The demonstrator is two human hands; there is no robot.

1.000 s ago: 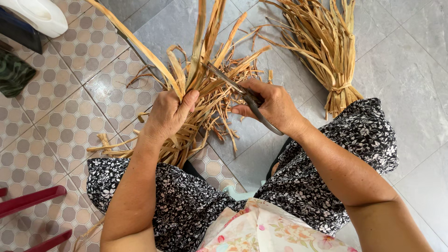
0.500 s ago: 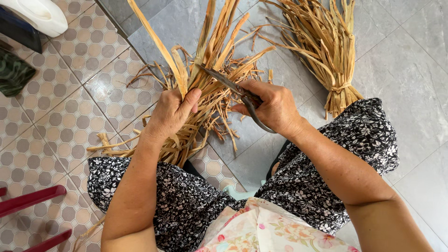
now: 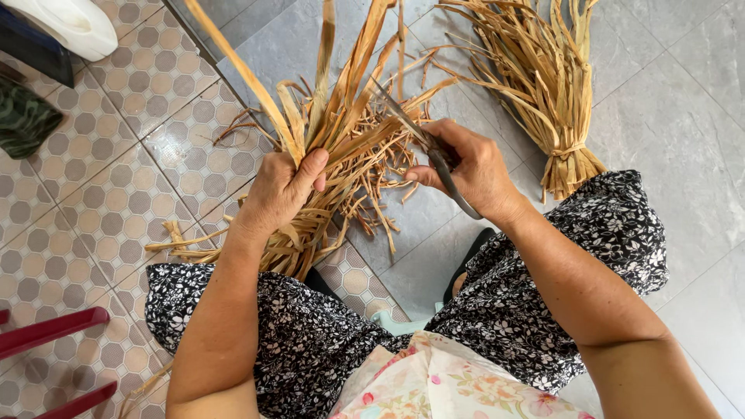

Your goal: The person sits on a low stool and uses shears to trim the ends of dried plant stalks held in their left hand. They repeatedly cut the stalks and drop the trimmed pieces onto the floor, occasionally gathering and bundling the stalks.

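The floor comes in two kinds: patterned tile floor (image 3: 101, 202) with beige hexagons to the left of the loose dried leaves, and smooth grey tile (image 3: 683, 101) behind and to the right of them, the seam running diagonally past the leaves' upper left. The grey part lies open to the right of the leaves, past the tied bundle, out to the frame's edge; the patterned part lies open on their left.

The person's lap, in a black-and-white flowered garment (image 3: 326, 349), fills the near edge below the leaves, with a pale flowered cloth (image 3: 434, 384) at its middle.

The loose dried leaves (image 3: 349, 147) fan upward from the lap toward the top edge. Just right of them stands a tied bundle of leaves (image 3: 551, 85), bound near its foot, its base touching the right knee.

The left hand (image 3: 283, 190) is closed around the leaves' gathered stalks, thumb pressed across the front. The right hand (image 3: 469, 171), right of the leaves, is wrapped tight on the handle of a thin dark blade (image 3: 415, 128), whose tip lies among the strips.

Far left of the leaves: red bars (image 3: 50, 330) low down, a green cloth (image 3: 23, 116), a white object (image 3: 66, 23) at the corner.
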